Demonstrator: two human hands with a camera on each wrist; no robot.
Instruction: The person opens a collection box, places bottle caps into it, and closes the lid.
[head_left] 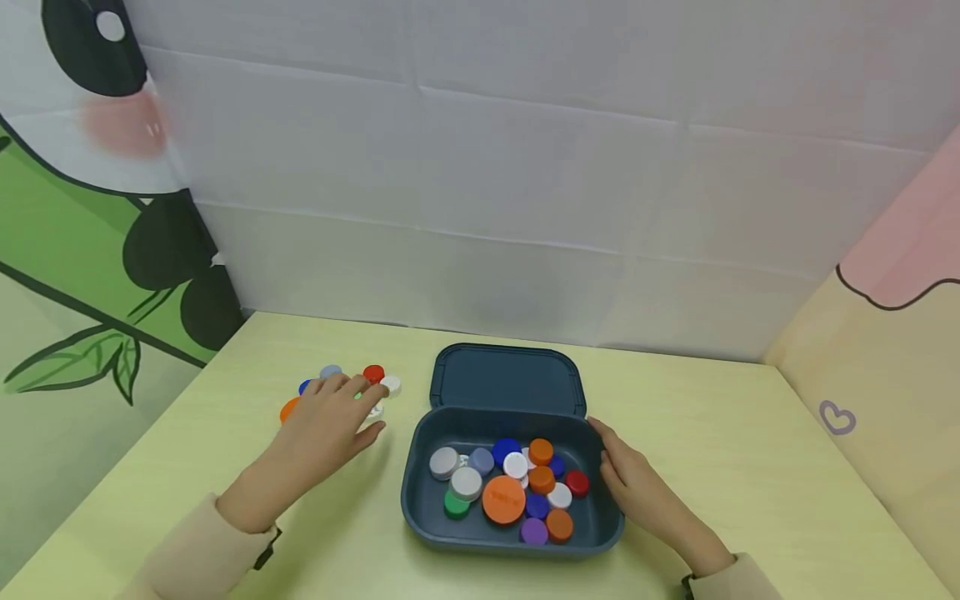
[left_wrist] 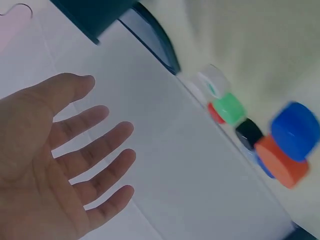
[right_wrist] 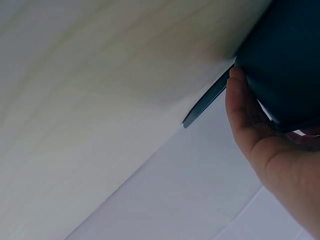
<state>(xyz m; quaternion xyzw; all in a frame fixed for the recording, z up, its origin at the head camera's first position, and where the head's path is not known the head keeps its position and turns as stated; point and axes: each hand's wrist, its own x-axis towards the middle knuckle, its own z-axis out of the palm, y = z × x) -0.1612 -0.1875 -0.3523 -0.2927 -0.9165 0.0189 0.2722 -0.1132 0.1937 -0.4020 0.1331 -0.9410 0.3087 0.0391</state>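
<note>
My left hand (head_left: 322,425) hovers over a loose group of bottle caps on the table's left side, fingers spread and nothing held. The left wrist view shows its bare palm, with an orange cap (left_wrist: 281,162), a blue cap (left_wrist: 296,131) and a green cap (left_wrist: 230,108) beyond the fingertips. A dark blue plastic box (head_left: 420,521) holds several mixed caps, among them a large orange cap (head_left: 503,500) and a purple cap (head_left: 534,532). At the box's right wall, my right hand (head_left: 652,500) grips the side, fingers along the outside and thumb at the rim.
The box's dark lid (head_left: 508,380) lies behind it. A red cap (head_left: 373,373) and a white cap (head_left: 391,384) lie between the left hand and the lid. A pale wall (head_left: 525,208) rises at the back of the yellowish table (head_left: 720,450).
</note>
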